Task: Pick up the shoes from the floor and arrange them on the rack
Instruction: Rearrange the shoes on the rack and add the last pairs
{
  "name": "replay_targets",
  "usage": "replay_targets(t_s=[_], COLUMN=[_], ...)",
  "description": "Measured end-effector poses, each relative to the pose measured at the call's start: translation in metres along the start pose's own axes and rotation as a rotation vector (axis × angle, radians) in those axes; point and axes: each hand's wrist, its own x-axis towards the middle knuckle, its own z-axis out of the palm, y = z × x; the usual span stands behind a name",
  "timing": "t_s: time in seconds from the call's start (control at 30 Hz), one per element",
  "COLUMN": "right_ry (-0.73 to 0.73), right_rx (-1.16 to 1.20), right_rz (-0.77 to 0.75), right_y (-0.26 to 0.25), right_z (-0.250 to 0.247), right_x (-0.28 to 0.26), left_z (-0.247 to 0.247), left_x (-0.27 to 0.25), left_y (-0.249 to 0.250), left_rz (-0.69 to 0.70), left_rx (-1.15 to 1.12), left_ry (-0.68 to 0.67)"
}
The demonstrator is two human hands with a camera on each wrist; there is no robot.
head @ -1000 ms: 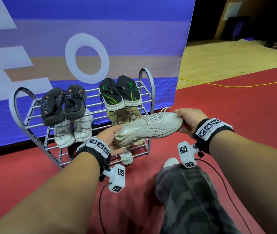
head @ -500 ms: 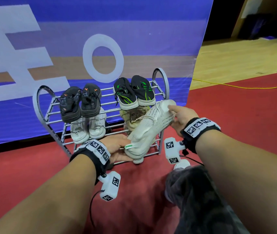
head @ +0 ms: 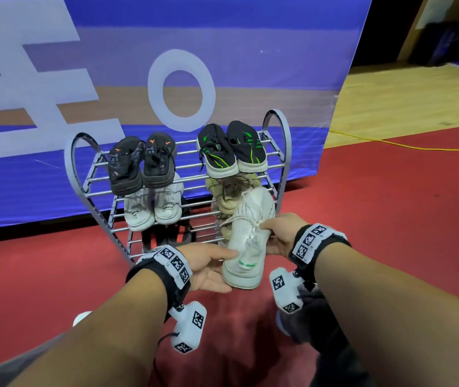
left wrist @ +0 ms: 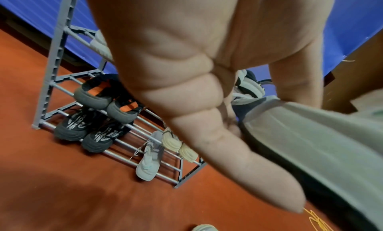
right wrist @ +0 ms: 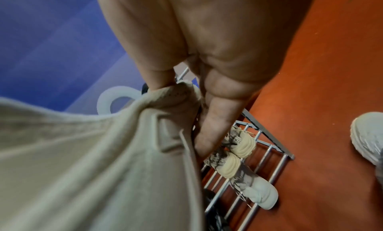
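Observation:
I hold a white knit sneaker (head: 247, 241) in both hands, toe pointing at the grey rack (head: 277, 129) and heel towards me. My left hand (head: 221, 268) grips the heel end, thumb on top, and the pale sole (left wrist: 311, 144) fills the left wrist view. My right hand (head: 268, 233) pinches the collar by the laces, seen close on the shoe (right wrist: 82, 152). The shoe hangs in front of the rack's lower right part. Its match, another white sneaker (left wrist: 148, 162), lies on the bottom shelf.
Top shelf holds a black-orange pair (head: 141, 163) and a black-green pair (head: 231, 149); below are a white pair (head: 152, 205) and a beige pair (head: 228, 191); a dark pair (left wrist: 87, 133) sits bottom left. Blue banner (head: 222, 51) behind, red carpet, yellow cable (head: 390, 143) right.
The sneaker turned from lying sideways to toe-first towards the rack and came lower. My right hand shifted from the toe to the collar. My head moved closer.

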Motion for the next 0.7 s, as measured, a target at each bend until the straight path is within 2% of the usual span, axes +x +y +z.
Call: replay_targets(t_s=[0.23,0.33,0.5,0.7], right_ry=[-0.044,-0.09,-0.104,-0.034], right_rx=[-0.26,-0.38,-0.328,-0.235], right_rz=[0.218,0.254,0.293,0.387], right_y=[0.059,0.085,0.118,0.146], right_z=[0.028,0.034,0.035,0.029], right_x=[0.04,0.07,0.118,0.182], left_z=[-0.018,-0.028,-0.05,-0.071], left_x=[0.025,0.042,0.087,0.156], left_y=[-0.042,-0.058,-0.082,-0.107], left_rz=[-0.162,-0.204,-0.297,-0.296], left_rx=[-0.017,-0.073,-0.183,-0.273], left_ry=[0.035,0.045,0.082,0.202])
